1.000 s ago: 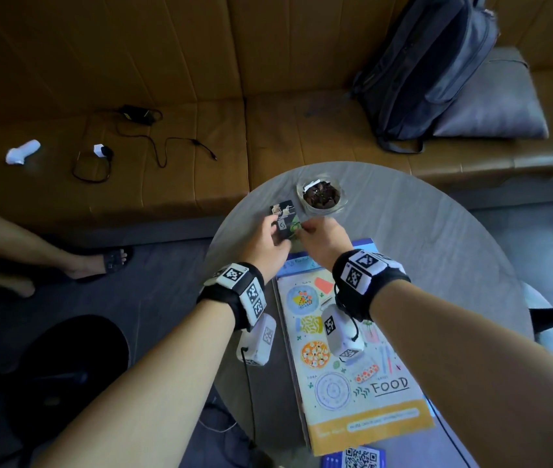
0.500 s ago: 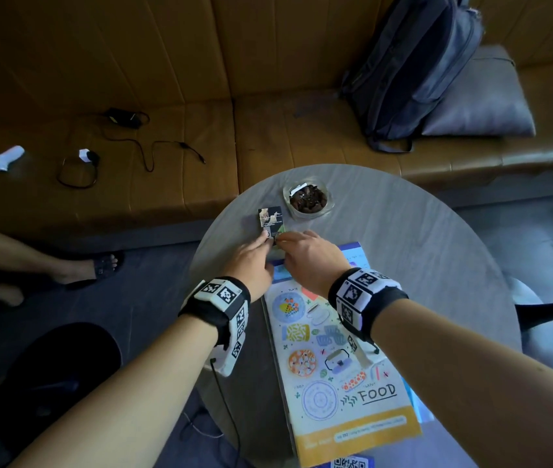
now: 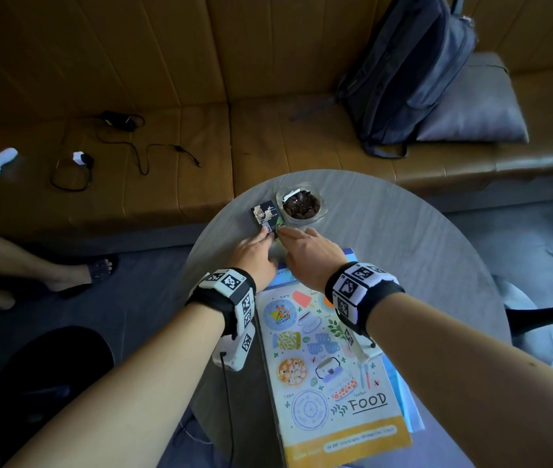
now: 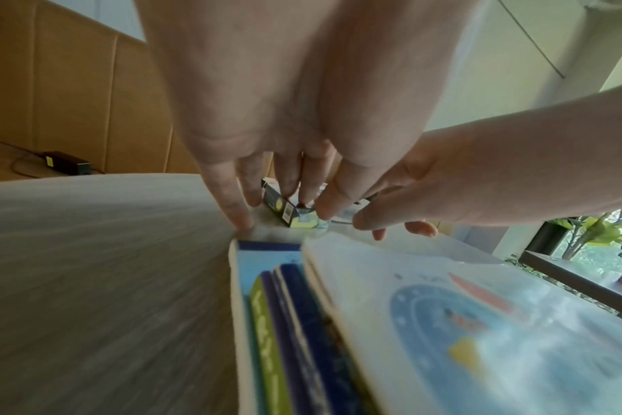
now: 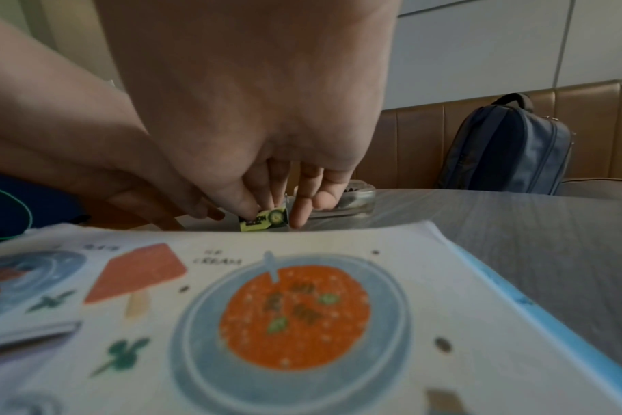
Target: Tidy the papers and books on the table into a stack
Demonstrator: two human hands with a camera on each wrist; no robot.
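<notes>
Both hands meet at the small box (image 3: 266, 216) lying flat on the table (image 3: 403, 251), beside the ashtray (image 3: 302, 206). Left hand (image 3: 251, 253) pinches its near end; right hand (image 3: 308, 253) pinches its green corner. The book stack (image 3: 332, 376) lies just nearer

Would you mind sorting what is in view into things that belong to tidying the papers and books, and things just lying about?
Belongs to the job:
- FOOD book on top of the stack
- blue books beneath it
- small box, touched by the left hand and the right hand

Just lying about:
- glass dish of dark pieces
- backpack
- grey cushion
- charger and cables
</notes>
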